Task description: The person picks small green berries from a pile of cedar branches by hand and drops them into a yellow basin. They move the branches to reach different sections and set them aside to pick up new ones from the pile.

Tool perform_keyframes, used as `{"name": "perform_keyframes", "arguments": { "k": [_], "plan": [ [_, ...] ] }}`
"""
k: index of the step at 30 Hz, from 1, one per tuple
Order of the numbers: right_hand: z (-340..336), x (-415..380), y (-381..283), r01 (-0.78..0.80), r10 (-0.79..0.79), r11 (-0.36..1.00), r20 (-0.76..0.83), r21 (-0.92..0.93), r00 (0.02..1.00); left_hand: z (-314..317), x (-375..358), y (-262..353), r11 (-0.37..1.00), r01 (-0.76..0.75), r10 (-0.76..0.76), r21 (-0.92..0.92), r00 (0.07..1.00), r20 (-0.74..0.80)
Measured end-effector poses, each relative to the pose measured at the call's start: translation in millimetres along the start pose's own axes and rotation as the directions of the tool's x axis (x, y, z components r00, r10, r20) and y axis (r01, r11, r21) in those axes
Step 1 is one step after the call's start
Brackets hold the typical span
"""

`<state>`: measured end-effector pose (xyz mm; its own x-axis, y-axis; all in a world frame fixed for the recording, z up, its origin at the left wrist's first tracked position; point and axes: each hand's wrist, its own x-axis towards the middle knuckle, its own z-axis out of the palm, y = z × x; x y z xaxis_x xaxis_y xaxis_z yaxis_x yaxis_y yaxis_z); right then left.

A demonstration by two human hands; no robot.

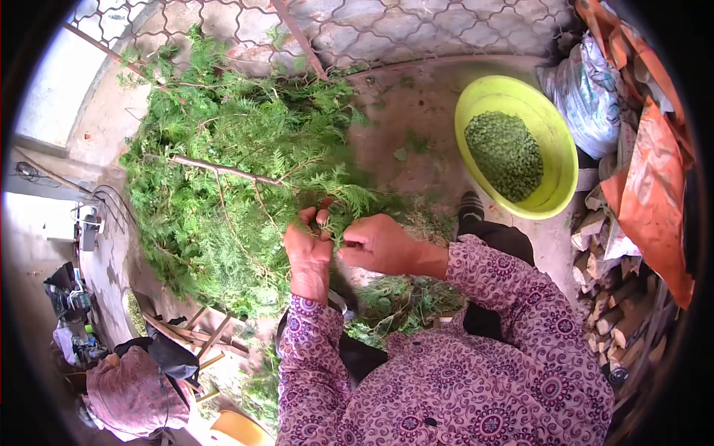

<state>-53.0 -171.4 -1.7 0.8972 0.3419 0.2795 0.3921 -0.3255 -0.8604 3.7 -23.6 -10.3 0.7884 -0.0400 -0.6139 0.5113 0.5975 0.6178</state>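
A large heap of green leafy branches (223, 126) lies in front of me, with a bare brown stem (223, 169) across its top. At its near right side my left hand (309, 241) has its fingers curled round a green sprig (346, 201). Close beside it, my right hand (379, 244) is closed at the lower end of the same foliage, fingertips pinched together. Whatever lies between the right fingertips is too small to make out. More cut greenery (394, 305) lies on the ground below my hands.
A yellow-green basin (561, 160) with small green pieces stands at the right, near a white sack (587, 97), orange sheeting (654, 193) and stacked firewood (613, 316). A wire mesh (416, 30) runs behind. Another person (134, 386) and a yellow tub (242, 430) are lower left.
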Motion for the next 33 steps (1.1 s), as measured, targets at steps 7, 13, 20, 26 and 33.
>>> {"name": "perform_keyframes", "arguments": {
  "k": [7,13,20,26,33],
  "plan": [
    [-28,12,-10,0.148,-0.136,0.988,-0.206,0.044,0.969,-7,3,12,0.996,-0.016,0.014,-0.089,1.000,-0.025],
    [-153,7,33,-0.217,0.240,0.968,-0.721,0.126,0.650,-30,-3,21,0.988,-0.146,0.151,-0.046,0.977,0.148],
    [-188,-16,57,-0.536,0.144,0.777,-0.735,-0.331,0.663,-22,-12,39,0.999,-0.051,0.044,0.005,0.904,0.426],
    [-136,9,47,-0.321,0.332,0.935,-0.053,0.152,0.942,-11,-23,37,0.995,-0.064,0.034,0.074,0.934,0.356],
    [-101,21,12,-0.206,0.175,0.950,0.147,0.234,0.974,-18,-15,29,0.996,0.061,-0.083,0.066,0.902,0.423]
  ]
}}
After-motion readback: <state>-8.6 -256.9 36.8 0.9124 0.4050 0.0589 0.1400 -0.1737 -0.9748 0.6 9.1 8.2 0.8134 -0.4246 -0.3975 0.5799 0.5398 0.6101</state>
